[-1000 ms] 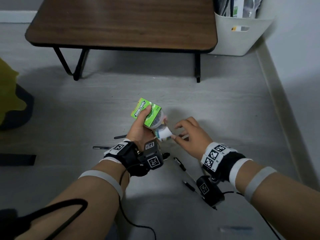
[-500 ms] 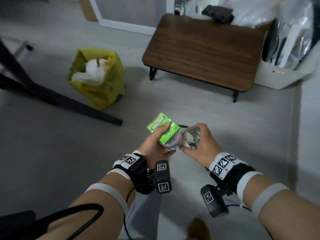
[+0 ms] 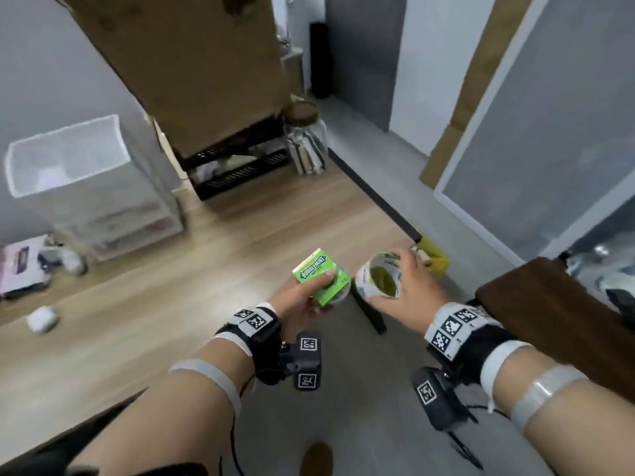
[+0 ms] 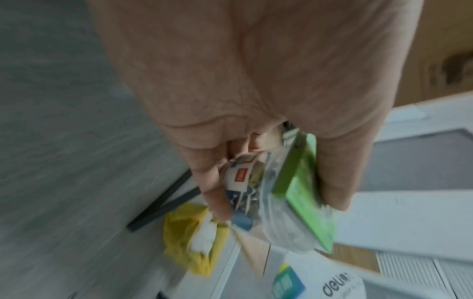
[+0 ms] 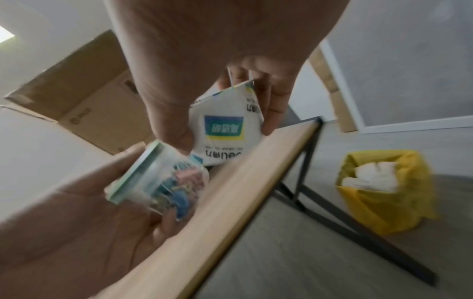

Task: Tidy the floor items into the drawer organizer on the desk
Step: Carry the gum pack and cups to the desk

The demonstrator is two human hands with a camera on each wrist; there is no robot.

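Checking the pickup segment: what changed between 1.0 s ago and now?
The right hand, then reaching at the tape roll beside the left hand's load near the floor, now grips it and holds it apart. Both hands have come up from the floor to the light desk; the floor pens are out of view. Unchanged: the left hand holds the gum pack with the clip jar.

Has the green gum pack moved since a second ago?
Yes. The green gum pack, gripped in the left hand, has risen from just above the floor to the light wooden desk's edge.
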